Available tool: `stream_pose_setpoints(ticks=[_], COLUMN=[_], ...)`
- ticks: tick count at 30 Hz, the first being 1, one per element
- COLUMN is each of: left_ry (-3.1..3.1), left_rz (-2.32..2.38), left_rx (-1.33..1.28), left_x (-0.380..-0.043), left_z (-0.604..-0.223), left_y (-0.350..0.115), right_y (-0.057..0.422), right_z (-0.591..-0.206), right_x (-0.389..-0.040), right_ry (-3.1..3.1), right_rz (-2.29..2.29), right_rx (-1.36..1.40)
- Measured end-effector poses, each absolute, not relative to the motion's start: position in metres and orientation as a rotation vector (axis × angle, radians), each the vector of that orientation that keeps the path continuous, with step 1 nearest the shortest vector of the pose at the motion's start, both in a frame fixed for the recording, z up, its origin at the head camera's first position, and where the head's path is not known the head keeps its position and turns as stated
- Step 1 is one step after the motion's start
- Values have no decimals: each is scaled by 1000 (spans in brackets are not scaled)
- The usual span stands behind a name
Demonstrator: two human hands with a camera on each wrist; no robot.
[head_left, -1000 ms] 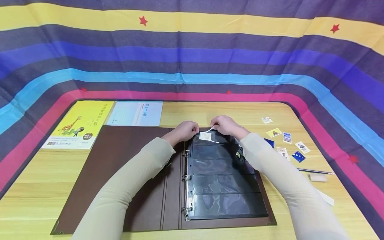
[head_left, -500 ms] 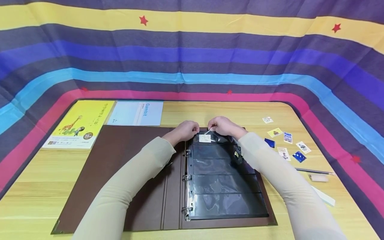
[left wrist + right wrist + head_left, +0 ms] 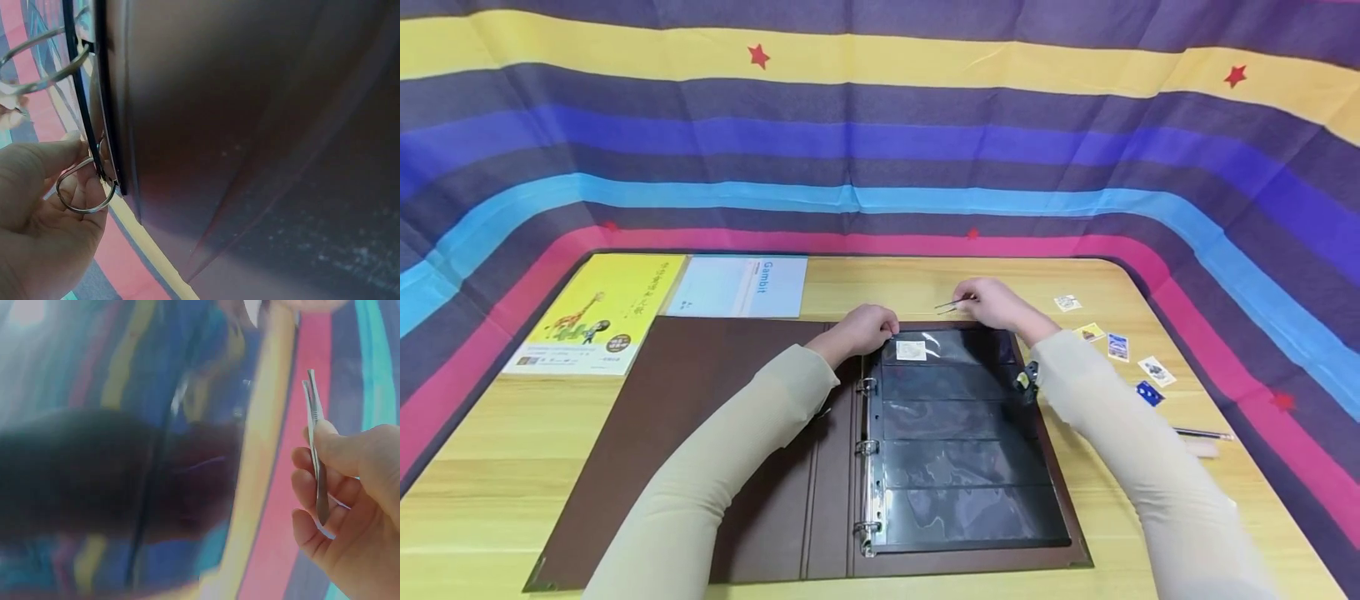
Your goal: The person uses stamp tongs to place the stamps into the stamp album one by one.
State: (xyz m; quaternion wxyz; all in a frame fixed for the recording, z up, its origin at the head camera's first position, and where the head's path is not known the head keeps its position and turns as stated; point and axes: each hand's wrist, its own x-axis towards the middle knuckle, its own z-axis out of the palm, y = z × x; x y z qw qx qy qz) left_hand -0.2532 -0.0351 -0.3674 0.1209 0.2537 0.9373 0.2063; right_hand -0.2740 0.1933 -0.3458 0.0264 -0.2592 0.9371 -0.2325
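Observation:
My left hand (image 3: 862, 328) pinches the top left corner of a black stamp page (image 3: 962, 463) with clear pockets, beside the top binder ring (image 3: 85, 185). The page lies in an open brown ring binder (image 3: 760, 483). A small pale stamp (image 3: 911, 351) sits at the left of the page's top pocket strip. In my right hand (image 3: 996, 303) I hold metal tweezers (image 3: 315, 425), their tips apart with nothing between them. They are over the table just beyond the page's top edge.
Several loose stamps, among them a blue one (image 3: 1149, 393) and a pale one (image 3: 1067, 302), lie at the right. A pencil (image 3: 1204, 433) and an eraser (image 3: 1202, 449) are near my right sleeve. A yellow book (image 3: 602, 312) and a pale blue notebook (image 3: 737, 286) lie back left.
The tweezers have come away from the stamp and moved right with my right hand, past the page's top edge. The stamp now lies flat in the top strip. My left hand stays put.

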Motion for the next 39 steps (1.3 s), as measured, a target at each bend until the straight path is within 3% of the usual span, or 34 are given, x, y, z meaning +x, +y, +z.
stream_pose_setpoints(ticks=[13,20,26,39], left_ry=[2747,2724,2734,2731], left_rz=[596,609,597,608], left_rx=[719,680,691,684], left_x=[-254,-253,-253,-253], left_z=[-370,-369,-368,-369], left_y=[-35,-34,-33,-33], right_y=[330,369,374,375], right_z=[-338,-356,-360,-355], right_x=[-269,-254,-251,-251], right_ry=[3087,2998,2991,2948], right_rz=[-623,-566,-581,-551], right_rx=[-147,201,265,95])
